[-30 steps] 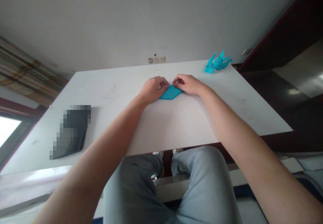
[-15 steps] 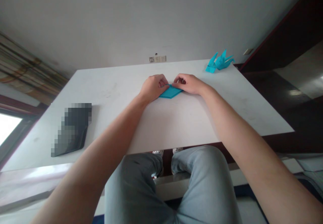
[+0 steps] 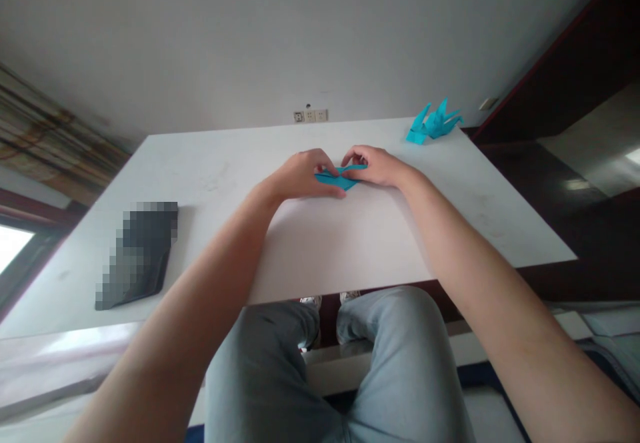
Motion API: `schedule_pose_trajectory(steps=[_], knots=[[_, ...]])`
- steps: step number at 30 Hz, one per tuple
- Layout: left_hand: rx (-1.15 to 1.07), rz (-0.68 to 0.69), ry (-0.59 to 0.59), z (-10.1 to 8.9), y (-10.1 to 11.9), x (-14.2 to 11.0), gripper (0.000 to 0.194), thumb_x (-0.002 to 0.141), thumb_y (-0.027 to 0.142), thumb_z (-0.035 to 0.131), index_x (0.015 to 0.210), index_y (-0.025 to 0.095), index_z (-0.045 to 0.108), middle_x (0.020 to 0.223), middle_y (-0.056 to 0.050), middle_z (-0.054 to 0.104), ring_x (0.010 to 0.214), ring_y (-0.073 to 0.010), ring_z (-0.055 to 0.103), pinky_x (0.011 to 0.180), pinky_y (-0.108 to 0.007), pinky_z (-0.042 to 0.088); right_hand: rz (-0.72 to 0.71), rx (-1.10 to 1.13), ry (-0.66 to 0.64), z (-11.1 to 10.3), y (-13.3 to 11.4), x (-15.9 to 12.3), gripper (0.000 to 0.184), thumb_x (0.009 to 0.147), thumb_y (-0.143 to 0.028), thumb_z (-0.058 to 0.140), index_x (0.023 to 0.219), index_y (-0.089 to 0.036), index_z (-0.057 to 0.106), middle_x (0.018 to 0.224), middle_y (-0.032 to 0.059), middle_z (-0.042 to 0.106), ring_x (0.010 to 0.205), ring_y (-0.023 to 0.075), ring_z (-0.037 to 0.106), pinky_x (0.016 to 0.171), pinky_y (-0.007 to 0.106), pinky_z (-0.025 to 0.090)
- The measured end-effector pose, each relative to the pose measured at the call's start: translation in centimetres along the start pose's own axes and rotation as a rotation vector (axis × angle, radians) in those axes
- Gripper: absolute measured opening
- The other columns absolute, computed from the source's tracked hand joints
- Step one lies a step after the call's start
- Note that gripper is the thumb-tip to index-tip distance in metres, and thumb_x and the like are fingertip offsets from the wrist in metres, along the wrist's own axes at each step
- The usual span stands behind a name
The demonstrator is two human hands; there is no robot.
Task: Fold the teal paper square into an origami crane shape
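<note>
A partly folded sheet of teal paper (image 3: 340, 178) lies flat on the white table (image 3: 350, 236), near its middle. My left hand (image 3: 303, 176) lies over the paper's near left side, thumb stretched along its near edge and fingers curled at the far edge. My right hand (image 3: 375, 166) pinches the paper's right part with curled fingers. Both hands press the paper against the tabletop, and most of the sheet is hidden beneath them.
Finished teal paper figures (image 3: 433, 123) stand at the table's far right corner. A dark flat object (image 3: 137, 253), blurred out, lies at the near left. A wall socket strip (image 3: 310, 116) sits behind the far edge. My knees (image 3: 340, 356) are below the near edge.
My left thumb has slid right along the paper's near edge, covering more of the sheet. The right hand stays in place, and less teal paper shows.
</note>
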State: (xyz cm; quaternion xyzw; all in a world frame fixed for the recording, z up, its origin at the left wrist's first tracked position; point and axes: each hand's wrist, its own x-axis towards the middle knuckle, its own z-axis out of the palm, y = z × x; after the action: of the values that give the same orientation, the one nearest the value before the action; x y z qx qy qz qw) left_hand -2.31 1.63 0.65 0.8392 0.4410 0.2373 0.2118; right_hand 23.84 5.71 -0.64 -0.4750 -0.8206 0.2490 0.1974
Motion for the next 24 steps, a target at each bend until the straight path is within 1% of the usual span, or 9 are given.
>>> schedule_pose_trajectory(steps=[2, 3, 6, 9, 12, 17, 19, 21, 24], knots=[[-0.009, 0.053, -0.028, -0.2, 0.2, -0.2, 0.058, 0.064, 0.058, 0.108, 0.11, 0.028, 0.091, 0.122, -0.009, 0.083, 0.11, -0.0294, 0.076, 0.1, -0.04, 0.059, 0.001, 0.005, -0.002, 0.0, 0.2, 0.1, 0.041, 0.086, -0.049, 0.085, 0.121, -0.026, 0.085, 0.109, 0.0049, 0.08, 0.096, 0.0254, 0.067, 0.088, 0.037, 0.05], [-0.013, 0.068, -0.026, -0.3, 0.3, -0.3, 0.058, 0.064, 0.057, 0.108, 0.111, 0.027, 0.091, 0.123, -0.009, 0.083, 0.112, -0.0299, 0.076, 0.102, -0.041, 0.059, 0.003, 0.008, -0.003, 0.0, 0.2, 0.1, 0.041, 0.087, -0.049, 0.086, 0.121, -0.026, 0.085, 0.108, 0.0051, 0.08, 0.095, 0.0254, 0.067, 0.088, 0.037, 0.05], [-0.029, 0.085, -0.004, -0.2, 0.6, -0.3, 0.043, 0.074, 0.053, 0.102, 0.106, 0.027, 0.091, 0.118, -0.008, 0.086, 0.112, -0.0298, 0.079, 0.104, -0.041, 0.058, 0.013, 0.02, 0.002, -0.1, 0.0, 0.0, 0.042, 0.086, -0.051, 0.089, 0.12, -0.025, 0.085, 0.106, 0.0062, 0.08, 0.093, 0.0257, 0.066, 0.087, 0.038, 0.051], [-0.038, 0.075, 0.001, -0.2, 0.8, -0.4, 0.03, 0.084, 0.052, 0.094, 0.102, 0.029, 0.092, 0.114, -0.004, 0.09, 0.109, -0.0286, 0.081, 0.105, -0.041, 0.057, 0.029, 0.03, 0.014, -0.2, -0.4, -0.2, 0.045, 0.087, -0.056, 0.09, 0.118, -0.025, 0.085, 0.103, 0.0071, 0.081, 0.093, 0.0271, 0.067, 0.087, 0.039, 0.053], [-0.045, 0.023, 0.022, -0.3, 1.0, -0.4, 0.028, 0.091, 0.054, 0.087, 0.101, 0.028, 0.093, 0.109, -0.003, 0.092, 0.103, -0.0274, 0.082, 0.101, -0.039, 0.058, 0.046, 0.032, 0.021, -0.2, -0.6, -0.3, 0.043, 0.092, -0.061, 0.086, 0.118, -0.026, 0.085, 0.101, 0.0073, 0.081, 0.095, 0.029, 0.068, 0.088, 0.041, 0.055], [-0.074, -0.034, 0.059, -0.3, 1.2, -0.4, 0.034, 0.099, 0.054, 0.078, 0.094, 0.023, 0.092, 0.096, -0.004, 0.091, 0.096, -0.0254, 0.082, 0.094, -0.037, 0.058, 0.051, 0.023, 0.028, -0.2, -0.6, -0.3, 0.043, 0.096, -0.061, 0.082, 0.118, -0.025, 0.085, 0.101, 0.0081, 0.082, 0.095, 0.0285, 0.068, 0.089, 0.041, 0.054], [-0.085, -0.042, 0.065, -0.3, 1.2, -0.3, 0.031, 0.099, 0.051, 0.079, 0.094, 0.023, 0.091, 0.096, -0.004, 0.091, 0.096, -0.025, 0.081, 0.094, -0.037, 0.059, 0.054, 0.026, 0.03, -0.2, -0.5, -0.3, 0.044, 0.096, -0.062, 0.083, 0.118, -0.024, 0.085, 0.1, 0.0081, 0.082, 0.094, 0.0279, 0.067, 0.088, 0.041, 0.053], [-0.104, -0.038, 0.071, -0.1, 0.9, -0.2, 0.024, 0.096, 0.045, 0.083, 0.103, 0.023, 0.091, 0.099, -0.005, 0.091, 0.098, -0.025, 0.082, 0.095, -0.037, 0.059, 0.051, 0.038, 0.035, -0.1, -0.4, -0.3, 0.045, 0.096, -0.063, 0.083, 0.118, -0.023, 0.085, 0.098, 0.0074, 0.081, 0.093, 0.0271, 0.066, 0.087, 0.039, 0.052], [-0.167, -0.02, 0.05, 0.2, 0.4, 0.1, 0.029, 0.089, 0.033, 0.088, 0.115, 0.022, 0.089, 0.102, -0.006, 0.091, 0.101, -0.0249, 0.082, 0.098, -0.038, 0.06, 0.026, 0.078, 0.045, 0.1, 0.0, -0.1, 0.043, 0.094, -0.061, 0.086, 0.115, -0.023, 0.084, 0.095, 0.0062, 0.079, 0.09, 0.0252, 0.064, 0.083, 0.037, 0.05]])
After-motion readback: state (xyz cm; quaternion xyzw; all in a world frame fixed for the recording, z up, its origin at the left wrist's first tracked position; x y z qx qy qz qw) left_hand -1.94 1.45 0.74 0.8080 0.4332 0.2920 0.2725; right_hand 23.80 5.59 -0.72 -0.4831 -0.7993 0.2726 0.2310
